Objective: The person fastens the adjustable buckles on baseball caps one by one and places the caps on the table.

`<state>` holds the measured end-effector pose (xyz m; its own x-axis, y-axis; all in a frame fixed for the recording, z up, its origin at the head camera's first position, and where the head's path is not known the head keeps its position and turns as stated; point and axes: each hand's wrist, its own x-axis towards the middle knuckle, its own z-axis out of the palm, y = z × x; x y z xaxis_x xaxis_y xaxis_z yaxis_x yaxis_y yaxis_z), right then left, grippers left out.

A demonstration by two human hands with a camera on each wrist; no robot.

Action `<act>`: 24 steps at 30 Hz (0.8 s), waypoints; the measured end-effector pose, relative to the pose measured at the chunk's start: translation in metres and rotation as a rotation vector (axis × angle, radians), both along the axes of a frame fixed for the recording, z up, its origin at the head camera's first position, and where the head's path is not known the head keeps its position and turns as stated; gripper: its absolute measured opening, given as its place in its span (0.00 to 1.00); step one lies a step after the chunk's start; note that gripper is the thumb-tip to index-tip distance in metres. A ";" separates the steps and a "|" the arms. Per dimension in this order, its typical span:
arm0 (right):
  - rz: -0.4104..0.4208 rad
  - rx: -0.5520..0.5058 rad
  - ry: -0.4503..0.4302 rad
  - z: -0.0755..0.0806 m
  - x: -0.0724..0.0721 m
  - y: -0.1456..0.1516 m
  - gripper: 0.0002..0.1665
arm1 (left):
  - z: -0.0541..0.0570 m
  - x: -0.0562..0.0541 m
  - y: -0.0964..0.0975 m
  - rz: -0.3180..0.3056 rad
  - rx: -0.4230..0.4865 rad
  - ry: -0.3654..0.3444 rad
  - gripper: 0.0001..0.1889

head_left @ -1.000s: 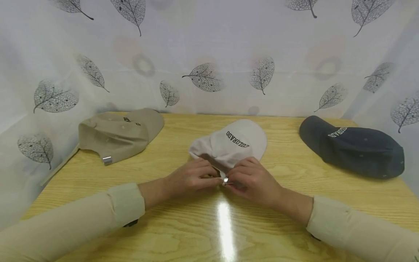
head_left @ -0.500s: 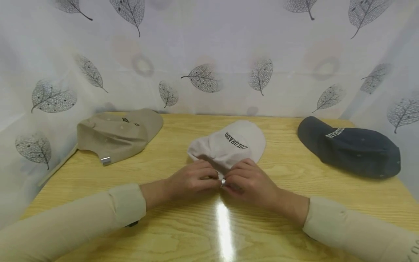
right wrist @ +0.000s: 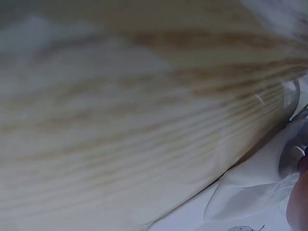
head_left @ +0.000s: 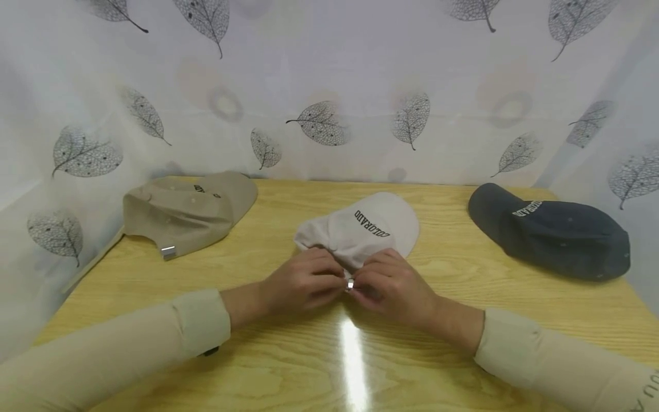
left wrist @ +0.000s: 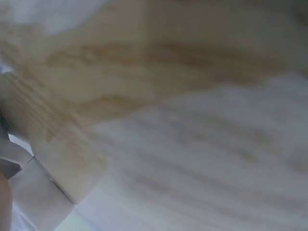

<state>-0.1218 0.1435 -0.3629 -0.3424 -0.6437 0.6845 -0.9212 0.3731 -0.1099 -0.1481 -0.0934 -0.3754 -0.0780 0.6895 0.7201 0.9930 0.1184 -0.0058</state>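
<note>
A pale off-white baseball cap (head_left: 370, 229) lettered COLORADO lies mid-table, its brim pointing away and its back opening toward me. Both hands meet at its rear strap, where a small silver buckle (head_left: 350, 284) shows between them. My left hand (head_left: 304, 280) pinches the strap from the left side of the buckle. From the right, my right hand (head_left: 399, 286) pinches the strap right at the buckle. The fingers cover most of the strap. In the right wrist view, pale cap fabric (right wrist: 255, 178) and a fingertip (right wrist: 297, 204) show at the right edge.
A khaki cap (head_left: 180, 214) with a metal strap clasp rests on the back left of the wooden table (head_left: 247, 366). At the back right lies a navy cap (head_left: 566, 234). A white leaf-print curtain (head_left: 355, 68) encloses the back and sides.
Both hands stay at the strap with small finger shifts. The buckle has moved slightly left and turned a little between them. The side caps stay where they were.
</note>
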 end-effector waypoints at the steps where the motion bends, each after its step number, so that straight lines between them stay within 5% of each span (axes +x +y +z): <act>1: 0.000 0.004 0.000 0.000 0.000 0.000 0.08 | 0.000 -0.001 0.000 -0.001 -0.016 -0.005 0.05; 12: -0.002 0.044 -0.010 -0.003 -0.002 -0.001 0.09 | 0.003 -0.002 -0.005 0.043 -0.082 0.002 0.08; 17: -0.001 0.047 -0.016 -0.003 -0.002 0.000 0.09 | 0.002 -0.002 -0.006 0.096 -0.111 0.049 0.09; 24: 0.015 0.043 -0.023 -0.003 -0.002 0.001 0.11 | 0.002 -0.003 -0.004 0.078 -0.129 0.112 0.07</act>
<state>-0.1238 0.1444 -0.3662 -0.3482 -0.6777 0.6477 -0.9241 0.3643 -0.1155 -0.1507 -0.0974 -0.3737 -0.0593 0.7715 0.6335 0.9730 0.1864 -0.1359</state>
